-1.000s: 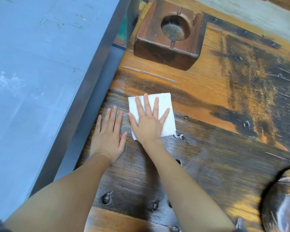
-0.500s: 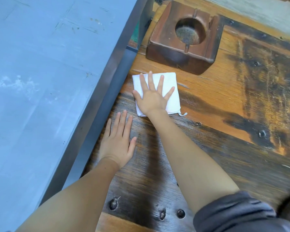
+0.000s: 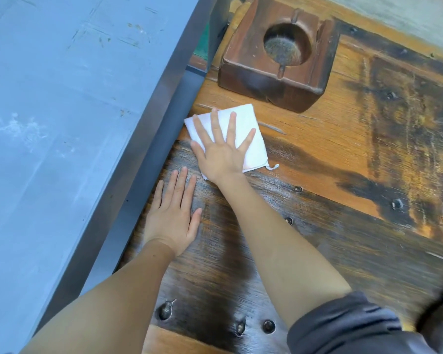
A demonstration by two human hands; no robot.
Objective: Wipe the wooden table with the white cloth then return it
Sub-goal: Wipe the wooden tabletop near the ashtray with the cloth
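While my left hand (image 3: 173, 215) braces flat on the wooden table (image 3: 343, 154), my right hand (image 3: 221, 146) presses the white cloth (image 3: 253, 139) with fingers spread for even wiping.

Table (image 3: 343, 154): worn, glossy-streaked wood with metal studs. Cloth (image 3: 251, 139): white terry, beside ashtray (image 3: 279, 62): dark smooth wood. Bench (image 3: 62, 123): matt, scuffed grey.

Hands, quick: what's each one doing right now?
Left hand: open, flat on the wooden table, holding nothing.
Right hand: open, fingers spread, pressing the white cloth against the table.
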